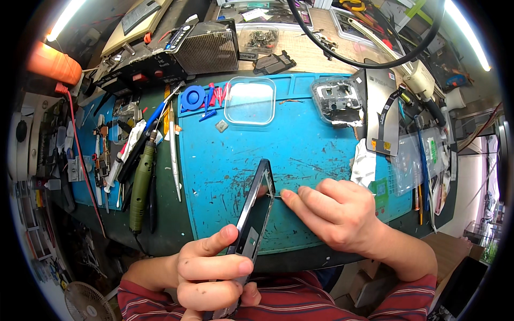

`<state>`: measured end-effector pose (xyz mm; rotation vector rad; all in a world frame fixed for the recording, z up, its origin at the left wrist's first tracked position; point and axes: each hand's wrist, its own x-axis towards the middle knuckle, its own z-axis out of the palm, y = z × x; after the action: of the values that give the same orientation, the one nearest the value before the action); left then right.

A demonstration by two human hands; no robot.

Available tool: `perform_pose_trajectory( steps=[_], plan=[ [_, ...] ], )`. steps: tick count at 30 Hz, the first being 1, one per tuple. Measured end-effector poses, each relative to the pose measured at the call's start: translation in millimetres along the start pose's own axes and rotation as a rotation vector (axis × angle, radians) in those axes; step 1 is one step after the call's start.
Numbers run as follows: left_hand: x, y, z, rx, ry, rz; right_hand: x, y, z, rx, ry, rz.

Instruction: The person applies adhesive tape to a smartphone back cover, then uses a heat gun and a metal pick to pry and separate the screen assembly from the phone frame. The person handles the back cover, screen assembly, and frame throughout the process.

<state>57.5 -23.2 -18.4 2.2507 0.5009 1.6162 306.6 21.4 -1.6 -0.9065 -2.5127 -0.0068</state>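
My left hand (214, 270) is closed round the lower part of a dark opened smartphone (256, 222), holding it tilted on edge above the blue work mat (225, 160). My right hand (337, 211) is closed, its fingertips pinched beside the phone's right edge. A short, thin, pale piece shows between those fingertips and the phone; it is too small to name. The palm side of the right hand is hidden.
A clear plastic lid (250, 100) and a blue round holder (193, 98) lie at the mat's far side. A clear box of phone parts (337, 101) and a flat silvery screen panel (381, 115) stand far right. At left lies a green rotary tool (142, 187).
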Motion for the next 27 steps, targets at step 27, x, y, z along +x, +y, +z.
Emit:
perform_pose_trajectory(
  steps=[27],
  plan=[
    [-8.7,3.5,10.7,0.03,0.162,-0.005,-2.6,-7.1,2.2,0.002,0.016,0.069]
  ],
)
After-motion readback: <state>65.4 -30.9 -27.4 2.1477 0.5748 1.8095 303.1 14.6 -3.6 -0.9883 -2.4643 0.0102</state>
